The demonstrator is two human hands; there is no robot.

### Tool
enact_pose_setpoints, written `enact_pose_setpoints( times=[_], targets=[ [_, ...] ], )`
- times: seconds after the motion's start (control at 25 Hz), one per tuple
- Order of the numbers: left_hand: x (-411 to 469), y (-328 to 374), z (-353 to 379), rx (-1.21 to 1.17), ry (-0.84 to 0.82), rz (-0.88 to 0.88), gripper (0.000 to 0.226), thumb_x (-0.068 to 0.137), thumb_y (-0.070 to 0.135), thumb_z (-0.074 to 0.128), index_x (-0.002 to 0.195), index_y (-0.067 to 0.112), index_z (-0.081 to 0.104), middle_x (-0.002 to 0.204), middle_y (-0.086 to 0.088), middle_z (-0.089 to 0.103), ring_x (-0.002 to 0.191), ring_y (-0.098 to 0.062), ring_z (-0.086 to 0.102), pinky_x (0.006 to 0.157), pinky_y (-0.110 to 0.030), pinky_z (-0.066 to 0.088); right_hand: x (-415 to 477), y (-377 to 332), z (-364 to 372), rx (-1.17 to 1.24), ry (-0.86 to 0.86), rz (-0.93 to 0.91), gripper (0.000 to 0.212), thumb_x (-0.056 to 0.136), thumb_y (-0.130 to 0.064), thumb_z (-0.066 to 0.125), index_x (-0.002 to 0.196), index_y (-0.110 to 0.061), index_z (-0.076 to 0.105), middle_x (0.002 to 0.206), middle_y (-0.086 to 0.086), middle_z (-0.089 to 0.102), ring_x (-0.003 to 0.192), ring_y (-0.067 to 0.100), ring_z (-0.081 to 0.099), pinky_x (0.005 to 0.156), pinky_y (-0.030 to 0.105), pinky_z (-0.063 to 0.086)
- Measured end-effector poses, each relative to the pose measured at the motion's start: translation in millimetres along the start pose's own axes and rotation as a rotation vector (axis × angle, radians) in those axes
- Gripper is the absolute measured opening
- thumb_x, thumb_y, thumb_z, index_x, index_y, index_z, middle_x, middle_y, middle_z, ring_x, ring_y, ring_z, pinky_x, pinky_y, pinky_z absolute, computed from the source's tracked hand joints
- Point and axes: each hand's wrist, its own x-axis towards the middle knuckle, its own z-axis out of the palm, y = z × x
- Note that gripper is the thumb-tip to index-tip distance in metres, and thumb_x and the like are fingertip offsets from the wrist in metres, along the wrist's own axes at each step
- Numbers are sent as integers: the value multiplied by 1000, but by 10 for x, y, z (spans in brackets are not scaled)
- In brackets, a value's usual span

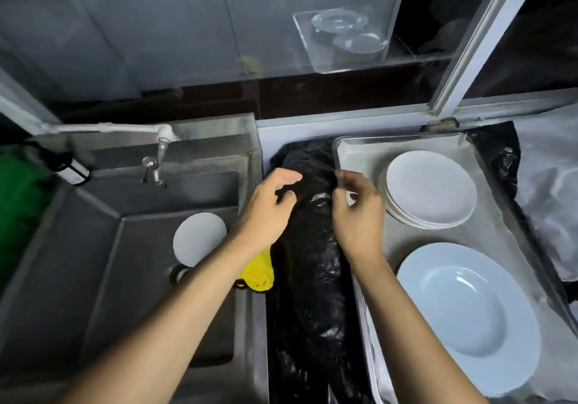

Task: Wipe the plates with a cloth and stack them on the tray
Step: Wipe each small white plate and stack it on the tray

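Black plastic (312, 294) covers the surface beneath the left grip (269, 209) and right grip (356, 215). Both have curled fingers, and I cannot tell if they pinch anything. Stacked plates (431, 189) sit on the tray (356, 150) just right of the right grip. A yellow cloth (258, 273) lies under the left wrist.

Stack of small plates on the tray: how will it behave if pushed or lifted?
The stack of small plates looks like glazed ceramic: likely stiff, heavy for its size, breakable. Rims sit slightly staggered at lower left, so a push may slide upper plates off the pile. The tray has a woven-looking liner, probably gripping the bottom plate.
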Motion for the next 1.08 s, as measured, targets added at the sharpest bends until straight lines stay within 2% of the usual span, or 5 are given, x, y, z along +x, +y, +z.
enact_pose_setpoints(
  times=[0.28,0.44,0.64,0.84,1.08],
  targets=[
    [-385,-381,-733,-34,71,-39,35,97,5,50,112,34,64,118,18,66,114,9,53,99,-18,43,-470,-414,573,-30,-111,-38,32,90,-11,55,117,-15,72,110,0,71,92,13,65,88,30,51],
    [-528,-666,-1207,-65,108,-25,40,96,4,51,105,40,62,113,21,66,113,8,55,96,-17,44,-773,-632,974,-63,-122,-54,32,90,-6,58,117,-16,72,109,2,71,96,16,66,89,30,50],
    [-688,-1014,-1959,-60,105,-14,34,95,5,50,109,31,65,114,16,68,113,-2,58,96,-20,45,-1198,-988,1641,-94,-134,-27,32,91,-8,57,118,-16,71,114,2,70,102,17,65,92,28,48],
    [-833,-1476,-2712,-61,71,4,34,95,3,49,110,29,64,117,15,67,113,0,58,99,-19,45,-1630,-1262,2359,-102,-110,-15,31,90,-5,59,116,-14,72,111,2,72,96,14,67,92,35,53],
    [-960,-2142,-3354,-43,56,-3,33,93,2,52,109,28,63,113,17,68,108,2,61,95,-21,47,-2030,-1281,2979,-184,-103,44,33,87,-15,56,115,-20,71,110,4,73,102,26,68,94,48,53]
  ],
)
